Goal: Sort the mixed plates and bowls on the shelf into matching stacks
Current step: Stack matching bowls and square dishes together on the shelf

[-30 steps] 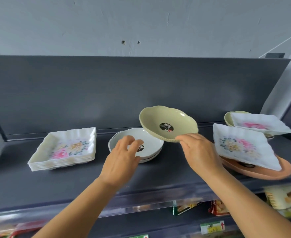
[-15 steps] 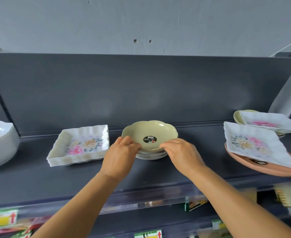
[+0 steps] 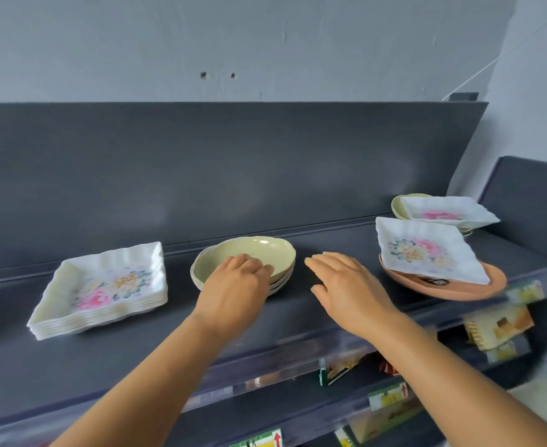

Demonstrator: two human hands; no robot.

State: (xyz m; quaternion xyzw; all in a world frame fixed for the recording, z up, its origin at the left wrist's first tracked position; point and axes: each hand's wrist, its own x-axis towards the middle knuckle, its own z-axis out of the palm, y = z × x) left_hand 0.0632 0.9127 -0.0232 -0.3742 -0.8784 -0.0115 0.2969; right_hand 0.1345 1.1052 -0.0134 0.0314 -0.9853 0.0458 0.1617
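A pale green scalloped bowl sits on top of a small stack of round bowls in the middle of the dark shelf. My left hand rests over the bowl's near rim, fingers curled on it. My right hand hovers open just right of the stack, touching nothing. At the left stands a stack of white square floral plates. At the right one floral plate lies tilted on an orange oval plate. Behind it another floral plate covers a green bowl.
A dark back panel rises behind the shelf. Below the shelf's front edge are price labels and packaged goods on a lower shelf. A side panel closes the right end.
The green bowl came down from the air onto the round stack. My right hand let go of it and moved off to the right; my left hand shifted onto its rim.
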